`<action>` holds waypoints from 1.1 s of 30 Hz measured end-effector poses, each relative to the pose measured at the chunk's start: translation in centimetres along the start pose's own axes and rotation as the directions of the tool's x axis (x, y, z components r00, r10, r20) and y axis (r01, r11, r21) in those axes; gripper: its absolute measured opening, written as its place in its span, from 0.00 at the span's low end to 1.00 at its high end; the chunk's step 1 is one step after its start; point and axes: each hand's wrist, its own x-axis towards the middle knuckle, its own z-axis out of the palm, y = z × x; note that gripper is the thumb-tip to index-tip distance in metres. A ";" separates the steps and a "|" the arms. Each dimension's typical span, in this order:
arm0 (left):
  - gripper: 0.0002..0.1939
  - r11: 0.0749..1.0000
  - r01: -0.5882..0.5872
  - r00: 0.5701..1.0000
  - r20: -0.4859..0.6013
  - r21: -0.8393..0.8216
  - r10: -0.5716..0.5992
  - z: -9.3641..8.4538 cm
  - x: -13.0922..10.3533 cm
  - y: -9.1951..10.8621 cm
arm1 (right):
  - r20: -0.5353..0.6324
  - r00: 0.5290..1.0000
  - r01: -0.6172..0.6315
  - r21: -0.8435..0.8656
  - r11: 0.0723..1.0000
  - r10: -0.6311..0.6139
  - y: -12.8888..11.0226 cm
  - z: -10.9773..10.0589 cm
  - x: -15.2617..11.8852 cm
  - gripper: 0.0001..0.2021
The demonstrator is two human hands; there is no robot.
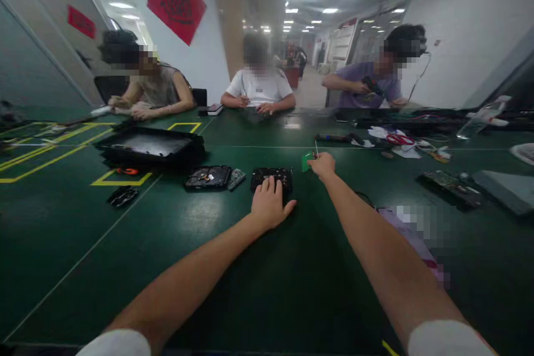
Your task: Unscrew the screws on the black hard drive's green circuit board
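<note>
My left hand [269,206] lies with its fingers stretched out over the near edge of a black flat electronic unit [273,172]. To the right, my right hand [323,167] is closed, pinching a small green circuit board [306,162]. A thin metal shaft [316,147] sticks up from the same hand; its handle is hidden, so I cannot tell which tool it is. Left of the black unit sit a grey circuit board [236,179] and another dark device [208,177] with something white on top.
A stack of black trays [152,147] stands at the left, near orange-handled pliers [126,171] and a black part [122,196]. Farther right lie a dark tool [334,137], a circuit-board unit [450,189], a grey box [507,190] and a clear bottle [479,117]. Three people sit across the table.
</note>
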 end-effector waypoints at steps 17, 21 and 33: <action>0.40 0.986 -0.159 0.984 -0.067 0.055 0.163 -2.0 -10.2 -0.3 | 0.031 0.908 0.419 -0.094 0.903 -0.418 -2.9 1.1 -3.8 0.16; 0.41 0.984 -0.174 0.983 -0.061 0.025 0.175 -2.2 -10.3 0.1 | 0.001 0.870 0.490 -0.099 0.866 -0.492 -2.1 1.6 -5.7 0.16; 0.37 0.960 -0.256 0.964 -0.095 -0.111 0.247 -1.2 -9.8 -0.7 | -0.145 0.806 0.569 -0.072 0.819 -0.573 0.0 3.3 -9.5 0.19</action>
